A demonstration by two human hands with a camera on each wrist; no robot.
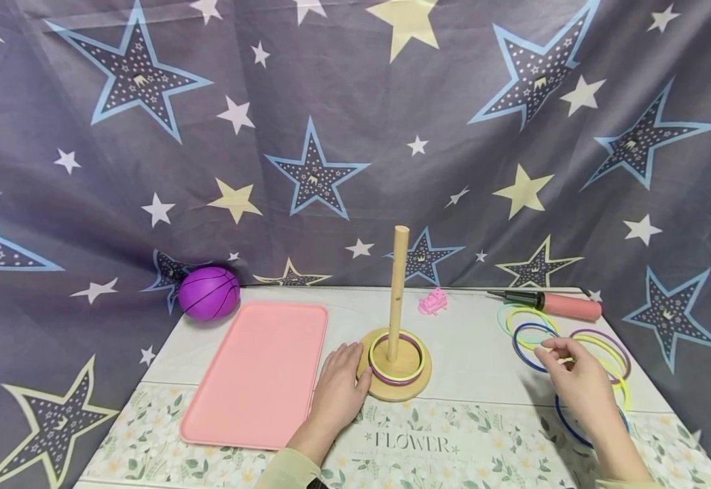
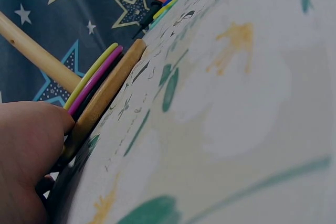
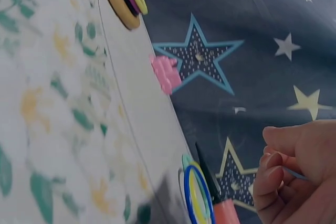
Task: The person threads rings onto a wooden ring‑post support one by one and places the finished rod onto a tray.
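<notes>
1. The left hand (image 1: 338, 390) rests on the desk (image 1: 471, 353) with its fingers (image 1: 349, 354) fairly straight, touching the left edge of the round wooden base (image 1: 417, 384); it clasps nothing.
2. An upright wooden peg (image 1: 398, 285) rises from that base, and two rings, one yellow (image 1: 372, 360) and one purple (image 1: 386, 381), lie stacked around the peg's foot.
3. The right hand (image 1: 578, 384) is over the loose rings (image 1: 529, 326) at the right of the desk, its fingers curled and pinching a thin blue ring (image 1: 521, 352) (the right wrist view shows a sliver of it between the fingertips).
4. Beyond the rings, at the far right edge, lies a pink and black pump (image 1: 553, 303).
5. A small pink toy (image 1: 432, 301) sits far of the peg.
6. A pink tray (image 1: 260, 370) lies left of the base, and a purple ball (image 1: 208, 293) sits at the far left corner.
7. The desk cover has a floral print with the word "FLOWER" (image 1: 411, 442) near the front edge.
</notes>
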